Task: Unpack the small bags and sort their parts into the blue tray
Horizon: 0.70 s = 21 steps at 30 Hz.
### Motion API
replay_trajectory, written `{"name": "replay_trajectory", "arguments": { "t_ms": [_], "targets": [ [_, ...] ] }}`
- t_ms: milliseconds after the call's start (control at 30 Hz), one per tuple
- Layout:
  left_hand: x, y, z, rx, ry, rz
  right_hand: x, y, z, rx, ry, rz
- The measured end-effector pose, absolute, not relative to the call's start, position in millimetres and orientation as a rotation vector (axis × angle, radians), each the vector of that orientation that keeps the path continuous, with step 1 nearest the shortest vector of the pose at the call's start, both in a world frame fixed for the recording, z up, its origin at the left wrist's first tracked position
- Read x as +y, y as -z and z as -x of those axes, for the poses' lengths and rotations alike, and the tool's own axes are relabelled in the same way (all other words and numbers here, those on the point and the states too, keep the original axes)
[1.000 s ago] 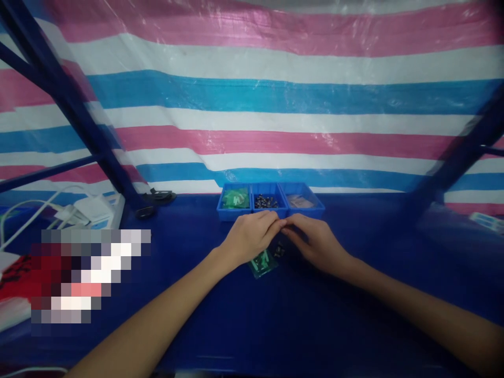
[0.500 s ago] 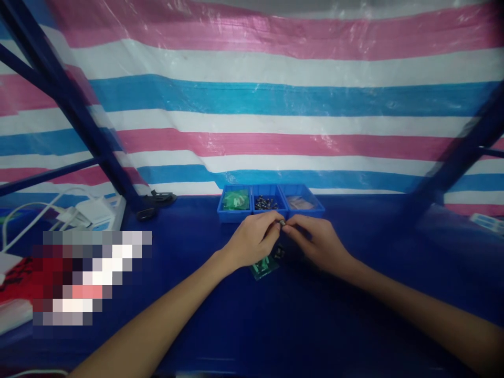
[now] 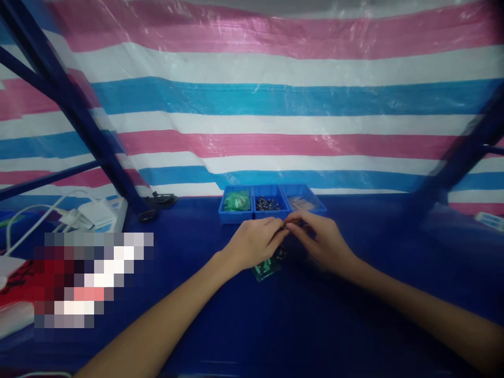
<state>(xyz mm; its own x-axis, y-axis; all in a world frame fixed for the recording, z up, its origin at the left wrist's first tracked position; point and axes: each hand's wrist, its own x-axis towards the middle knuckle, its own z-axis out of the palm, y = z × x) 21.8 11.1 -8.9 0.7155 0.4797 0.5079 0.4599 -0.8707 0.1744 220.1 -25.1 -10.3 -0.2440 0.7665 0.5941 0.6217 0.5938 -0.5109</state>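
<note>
My left hand [image 3: 254,242] and my right hand [image 3: 325,239] meet fingertip to fingertip over the table, in front of a row of blue bins. Both are closed in a pinch around a small metal part, which the fingers now almost wholly hide. Beneath my left hand lies a clear bag with green pieces [image 3: 265,269]. A few small dark metal parts [image 3: 281,254] lie beside it, partly covered by the hands. Behind my fingers, the middle bin [image 3: 271,214] holds many more such dark, shiny parts.
The left bin [image 3: 236,217] holds green bagged pieces; the right bin [image 3: 323,208] holds clear, pale packets. On the left are a power strip with white plugs [image 3: 98,212], a red item [image 3: 23,281] and black objects [image 3: 162,198]. Blue frame posts [image 3: 74,118] flank the table [image 3: 307,325].
The small metal part showed between my fingertips before; now the fingers cover it. My right fingers have tilted slightly over it. The whole view has shifted a little.
</note>
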Motion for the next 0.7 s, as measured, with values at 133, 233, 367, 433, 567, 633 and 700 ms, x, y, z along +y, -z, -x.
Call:
{"name": "replay_trajectory", "arguments": {
  "t_ms": [133, 233, 367, 433, 567, 633, 700],
  "targets": [
    [12.5, 7.6, -20.8, 0.811, -0.879, -2.888, -22.6, 12.1, -221.4, -2.007, -0.164, 1.065],
    [13.1, 7.2, -20.4, 0.814, -0.901, -2.887, -21.5, 13.7, -222.2, -2.041, -0.153, 1.054],
    [12.6, 6.6, -21.1, 0.807, -0.928, -2.859, -22.1, 14.2, -222.4, -2.119, -0.116, 1.01],
    [11.9, 5.6, -21.8, 0.81, -0.96, -2.795, -23.1, 13.3, -222.0, -2.14, -0.108, 0.998],
    [10.7, 3.0, -22.9, 0.804, -1.017, -2.576, -24.5, 11.2, -220.8, -2.125, -0.146, 1.046],
    [10.8, 2.2, -23.3, 0.789, -1.02, -2.505, -24.5, 10.7, -220.6, -2.115, -0.162, 1.068],
    [11.5, 1.5, -23.3, 0.768, -1.03, -2.477, -23.9, 10.2, -221.3, -2.111, -0.161, 1.087]
  ]
}}
